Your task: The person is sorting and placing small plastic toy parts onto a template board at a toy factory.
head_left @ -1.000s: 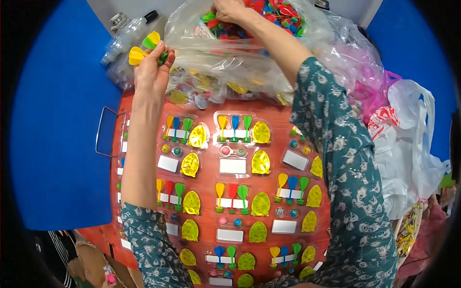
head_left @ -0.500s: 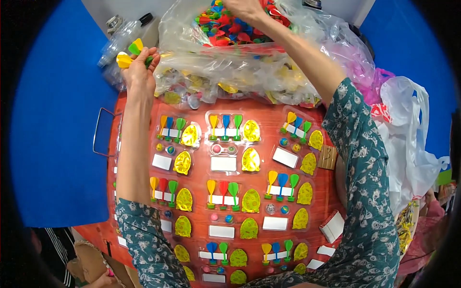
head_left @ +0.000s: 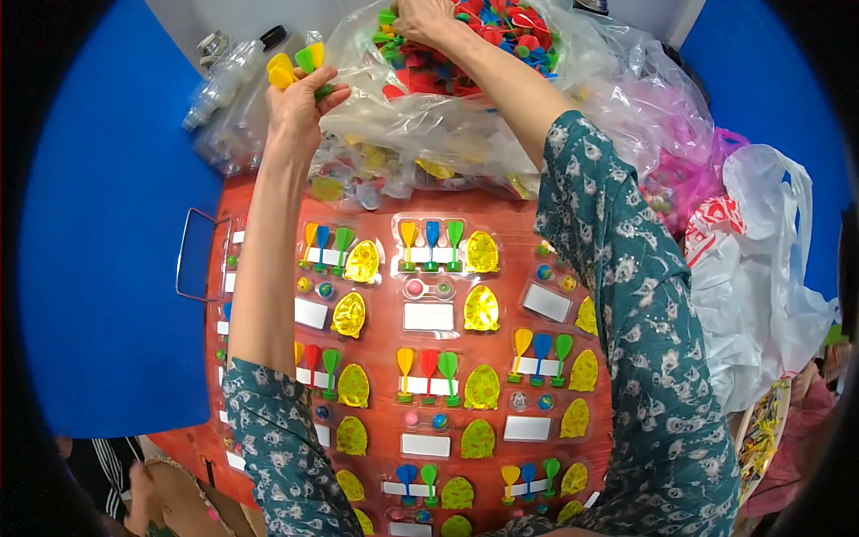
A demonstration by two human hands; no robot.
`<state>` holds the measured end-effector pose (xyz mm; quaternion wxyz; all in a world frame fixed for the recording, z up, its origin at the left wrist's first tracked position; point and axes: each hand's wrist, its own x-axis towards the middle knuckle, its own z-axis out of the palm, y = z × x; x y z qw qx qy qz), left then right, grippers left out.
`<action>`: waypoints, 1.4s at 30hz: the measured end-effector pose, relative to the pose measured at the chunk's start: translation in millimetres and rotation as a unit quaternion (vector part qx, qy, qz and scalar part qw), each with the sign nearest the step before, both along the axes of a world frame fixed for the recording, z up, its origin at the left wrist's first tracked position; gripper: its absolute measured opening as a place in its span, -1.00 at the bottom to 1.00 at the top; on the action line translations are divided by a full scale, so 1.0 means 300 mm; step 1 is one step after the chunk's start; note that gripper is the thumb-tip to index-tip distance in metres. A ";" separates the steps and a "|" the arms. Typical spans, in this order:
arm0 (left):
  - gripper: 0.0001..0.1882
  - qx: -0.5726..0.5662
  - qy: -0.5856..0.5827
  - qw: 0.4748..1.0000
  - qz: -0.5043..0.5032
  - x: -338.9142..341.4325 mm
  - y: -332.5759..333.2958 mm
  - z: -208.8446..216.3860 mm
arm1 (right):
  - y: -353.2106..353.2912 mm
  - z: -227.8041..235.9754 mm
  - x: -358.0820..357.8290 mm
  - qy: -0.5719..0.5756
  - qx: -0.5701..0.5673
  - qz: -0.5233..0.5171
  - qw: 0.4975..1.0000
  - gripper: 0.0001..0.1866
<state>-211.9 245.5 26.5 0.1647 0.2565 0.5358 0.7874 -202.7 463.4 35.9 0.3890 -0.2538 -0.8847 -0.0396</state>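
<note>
My left hand (head_left: 300, 103) is closed around several yellow and green toy darts (head_left: 310, 59), held up at the left of a clear plastic bag (head_left: 394, 121). At the top edge my right hand (head_left: 424, 20) is inside the bag, on a heap of red, blue and green darts (head_left: 528, 40). Its fingers are curled among them; what they grip, if anything, is hidden. Below my arms, clear blister trays (head_left: 400, 240) stand in rows, most showing upright darts, yellow egg-shaped pieces (head_left: 481, 387), small balls (head_left: 439, 421) and white cards (head_left: 429, 317).
The trays rest on a red table (head_left: 528, 208). Clear plastic containers (head_left: 224, 85) lie at the far left. White and pink bags (head_left: 747, 242) crowd the right side. A metal loop (head_left: 182, 259) sticks out from the left edge. Other people are partly visible at both lower corners.
My left hand has moved right with its darts, closer to the bag. My right hand has shifted left over the heap. The view has shifted slightly, and my right sleeve covers more trays.
</note>
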 end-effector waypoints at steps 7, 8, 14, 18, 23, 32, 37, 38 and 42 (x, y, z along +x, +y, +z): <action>-0.74 0.039 -0.071 0.996 0.021 -0.004 0.018 -0.054 | -0.016 -0.049 -0.050 -0.080 0.102 0.087 0.988 -0.85; -0.74 0.039 -0.073 0.996 0.019 -0.007 0.017 -0.062 | -0.026 -0.050 -0.060 -0.069 0.100 0.073 0.990 -0.85; -0.76 0.015 -0.064 0.997 0.049 -0.001 -0.021 -0.060 | 0.034 0.010 -0.042 -0.052 0.028 0.035 0.998 -0.80; -0.74 0.039 -0.070 0.996 0.035 0.029 -0.002 -0.035 | 0.213 0.092 0.045 0.042 -0.102 0.069 0.991 -0.69; -0.77 0.087 -0.074 0.993 -0.024 0.054 0.011 0.011 | 0.307 0.160 0.140 0.154 -0.563 0.168 0.794 -0.88; -0.72 0.116 -0.105 0.980 -0.126 0.193 0.104 0.110 | 0.256 0.146 0.315 0.062 -0.593 0.387 0.703 -0.83; -0.73 0.068 -0.098 0.986 -0.120 0.241 0.072 0.131 | -0.083 0.198 0.413 -0.030 -0.643 0.403 0.650 -0.82; -0.73 0.066 -0.093 0.985 -0.127 0.247 0.092 0.124 | -0.092 0.193 0.418 -0.032 -0.640 0.395 0.659 -0.83; -0.73 -0.016 -0.071 0.993 -0.095 0.223 0.110 0.085 | -0.114 0.163 0.420 -0.052 -0.627 0.387 0.674 -0.83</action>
